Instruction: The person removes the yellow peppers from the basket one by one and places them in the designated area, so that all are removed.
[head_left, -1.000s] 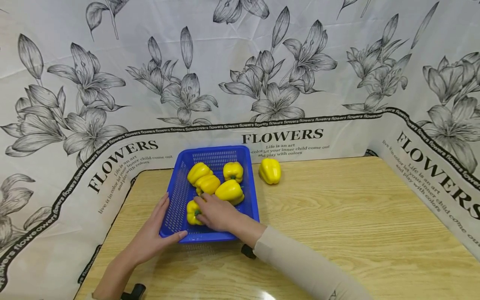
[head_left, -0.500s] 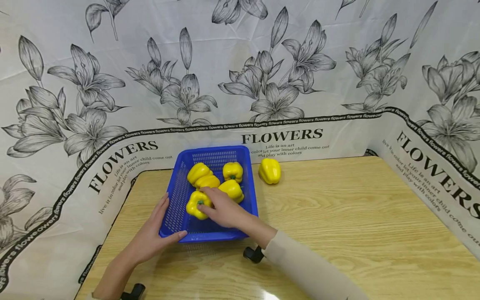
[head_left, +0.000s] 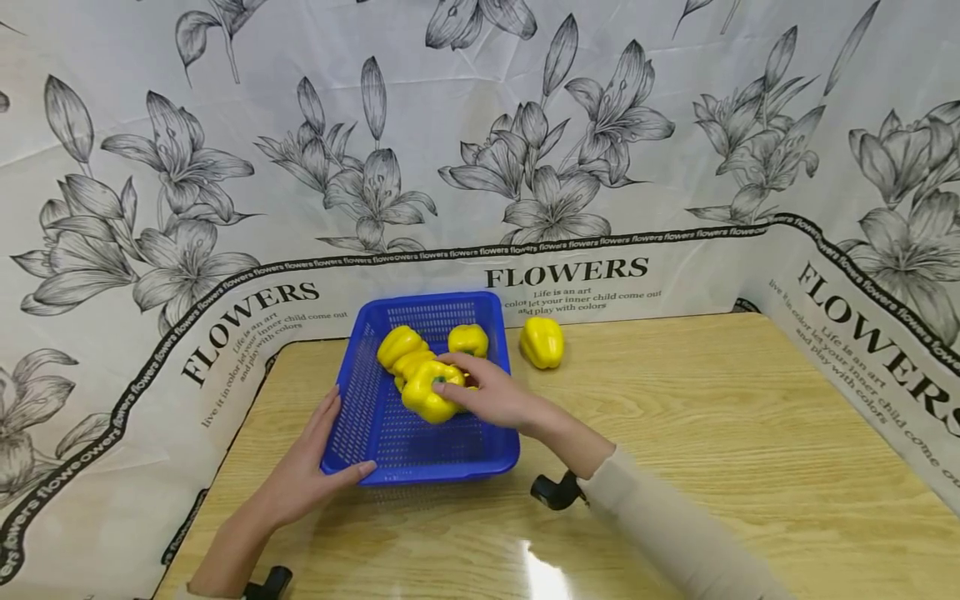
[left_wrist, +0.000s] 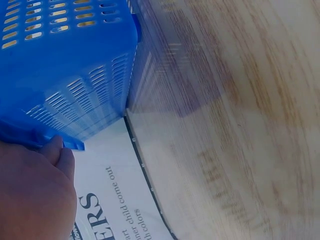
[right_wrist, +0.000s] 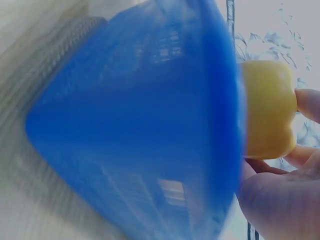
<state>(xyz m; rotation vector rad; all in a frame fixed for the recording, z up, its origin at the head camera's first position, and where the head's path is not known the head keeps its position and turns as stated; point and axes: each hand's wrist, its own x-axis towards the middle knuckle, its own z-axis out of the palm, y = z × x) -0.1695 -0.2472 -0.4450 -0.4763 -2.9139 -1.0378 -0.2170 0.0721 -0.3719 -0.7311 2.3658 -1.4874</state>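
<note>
— Head view first: held in the right hand [head_left: 491, 393], what?
— Yellow bell pepper [head_left: 422, 400], pinched between thumb and fingers, at about the middle of the blue perforated basket [head_left: 442, 471].
— Pointing which way?
— Green stem [head_left: 439, 381] turned toward the camera, near the middle of the facing end; long axis strongly foreshortened, roughly along the line of sight.
— And around it?
— Inside the basket, two bell peppers [head_left: 400, 343] toward 11 o'clock, touching, and a single pepper [head_left: 468, 340] toward 1. On the wooden tabletop [head_left: 712, 417], outside at 2 o'clock, a loose bell pepper [head_left: 542, 342], long axis roughly 11 to 5.
— Left hand [head_left: 300, 479]?
— Gripping the basket's corner at 8 o'clock, thumb along the near rim.
— Left wrist view?
— Fingers at the basket lip, toward 8 o'clock; printed cloth [left_wrist: 120, 190] toward 7; yellow glimpsed through slots toward 11, too little to read any axis.
— Right wrist view?
— Held pepper at 3 o'clock, beyond the blurred basket rim and partly hidden by it, fingers and palm around it. Impossible to tell stem or long axis from there.
</note>
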